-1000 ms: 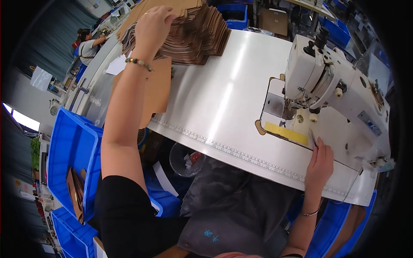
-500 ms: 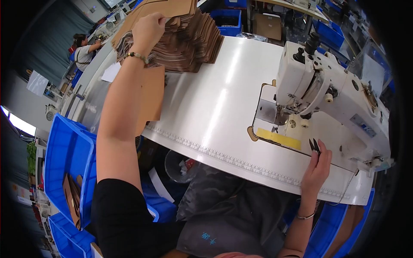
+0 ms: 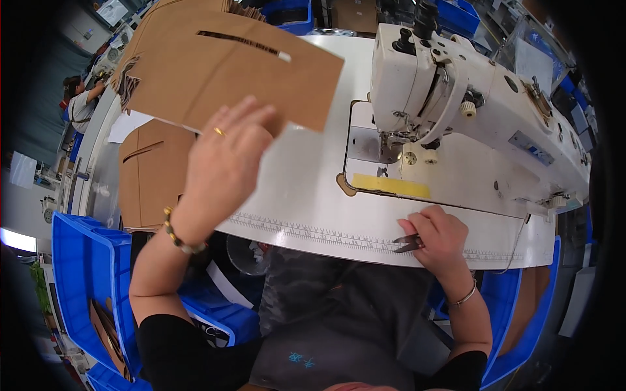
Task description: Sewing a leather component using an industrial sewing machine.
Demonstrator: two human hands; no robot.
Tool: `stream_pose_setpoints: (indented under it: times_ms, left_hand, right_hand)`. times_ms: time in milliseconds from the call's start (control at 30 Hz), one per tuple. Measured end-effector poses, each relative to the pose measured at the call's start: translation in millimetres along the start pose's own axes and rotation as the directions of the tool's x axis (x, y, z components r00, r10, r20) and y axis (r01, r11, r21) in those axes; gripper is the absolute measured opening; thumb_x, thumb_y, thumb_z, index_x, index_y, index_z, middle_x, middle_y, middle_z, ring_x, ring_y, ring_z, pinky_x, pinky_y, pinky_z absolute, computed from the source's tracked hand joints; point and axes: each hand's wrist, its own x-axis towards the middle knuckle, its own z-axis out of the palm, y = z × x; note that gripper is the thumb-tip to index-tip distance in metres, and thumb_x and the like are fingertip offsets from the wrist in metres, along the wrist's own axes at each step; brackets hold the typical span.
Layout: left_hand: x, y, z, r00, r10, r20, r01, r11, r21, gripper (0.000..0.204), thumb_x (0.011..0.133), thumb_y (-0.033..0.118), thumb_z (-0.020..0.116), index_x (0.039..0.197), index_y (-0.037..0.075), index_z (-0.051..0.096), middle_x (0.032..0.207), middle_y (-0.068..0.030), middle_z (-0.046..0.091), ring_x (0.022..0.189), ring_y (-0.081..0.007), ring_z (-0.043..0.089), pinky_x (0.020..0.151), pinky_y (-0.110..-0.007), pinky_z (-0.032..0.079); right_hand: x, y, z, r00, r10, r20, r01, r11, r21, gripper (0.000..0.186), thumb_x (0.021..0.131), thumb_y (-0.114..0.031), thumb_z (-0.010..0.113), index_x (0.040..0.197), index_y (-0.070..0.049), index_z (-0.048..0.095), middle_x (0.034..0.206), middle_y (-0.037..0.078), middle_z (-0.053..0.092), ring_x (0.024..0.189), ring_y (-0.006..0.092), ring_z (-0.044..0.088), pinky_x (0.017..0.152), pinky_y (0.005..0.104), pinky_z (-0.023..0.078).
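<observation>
Beyond the dark apron [image 3: 332,319], the right hand [image 3: 440,240] is curled around small snips [image 3: 407,245], above the ruler strip [image 3: 313,233] on the white table's [image 3: 293,179] near edge. The left hand [image 3: 228,159] has bent, blurred fingers at the lower edge of a slotted brown panel [image 3: 235,75]; whether they pinch it, I cannot tell. The panel overlaps a stack [image 3: 127,85] and juts toward the white sewing machine [image 3: 417,85].

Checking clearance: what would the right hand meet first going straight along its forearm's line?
Likely the yellow strip, short of the sewing machine head; how high the right hand sits is unclear.
</observation>
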Motion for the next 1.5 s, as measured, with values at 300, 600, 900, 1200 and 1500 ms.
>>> stream_pose_setpoints:
  times_ms: [300, 600, 900, 1200, 1500]
  left_hand:
    - [-44, 84, 40, 0.982, 0.094, 0.163, -0.002, 0.873, -0.488, 0.012, 0.088, 0.01, 0.072, 0.095, 0.007, 0.063, 0.126, -0.0119, 0.071, 0.122, -0.0319, 0.066, 0.103, -0.048, 0.052]
    - [-38, 45, 47, 0.965, 0.022, 0.261, 0.094, 0.9, -0.425, 0.045, 0.087, 0.023, 0.077, 0.126, 0.006, 0.064, 0.139, -0.0115, 0.064, 0.136, -0.0343, 0.055, 0.113, -0.052, 0.041]
    - [-5, 73, 80, 0.926, 0.159, 0.342, 0.01, 0.897, -0.443, 0.066, 0.092, 0.042, 0.069, 0.146, 0.008, 0.052, 0.157, -0.0106, 0.046, 0.148, -0.0334, 0.04, 0.119, -0.056, 0.034]
    - [39, 62, 102, 0.918, 0.234, 0.319, -0.048, 0.865, -0.499, 0.064, 0.092, 0.043, 0.07, 0.142, 0.007, 0.055, 0.155, -0.0115, 0.048, 0.146, -0.0343, 0.042, 0.117, -0.055, 0.036]
    - [31, 96, 91, 0.935, 0.209, 0.287, -0.052, 0.881, -0.471, 0.071, 0.087, 0.051, 0.072, 0.138, 0.003, 0.059, 0.146, -0.0152, 0.054, 0.14, -0.0345, 0.048, 0.111, -0.053, 0.044]
  right_hand:
    - [50, -17, 52, 0.921, -0.135, 0.366, 0.218, 0.956, -0.197, 0.037, 0.082, -0.013, 0.065, 0.117, -0.001, 0.07, 0.124, 0.014, 0.072, 0.059, 0.0157, 0.064, 0.056, 0.0298, 0.052]
    - [20, 61, 13, 0.926, -0.075, 0.371, 0.124, 0.986, -0.11, 0.04, 0.08, -0.007, 0.063, 0.12, -0.01, 0.07, 0.131, 0.002, 0.07, 0.068, 0.0187, 0.067, 0.06, 0.0343, 0.055]
    - [-17, 100, -23, 0.952, 0.022, 0.304, 0.053, 0.97, -0.236, 0.05, 0.074, 0.001, 0.064, 0.12, -0.014, 0.073, 0.133, -0.003, 0.07, 0.068, 0.0172, 0.066, 0.061, 0.0321, 0.053]
    - [-17, 121, -19, 0.965, 0.093, 0.247, -0.02, 0.959, -0.282, 0.059, 0.068, 0.007, 0.062, 0.122, -0.014, 0.073, 0.132, -0.003, 0.07, 0.073, 0.017, 0.068, 0.062, 0.0309, 0.054]
    - [-5, 115, -21, 0.957, 0.124, 0.262, -0.042, 0.954, -0.297, 0.067, 0.064, 0.006, 0.063, 0.126, -0.014, 0.07, 0.137, -0.003, 0.067, 0.081, 0.0173, 0.07, 0.067, 0.0301, 0.055]
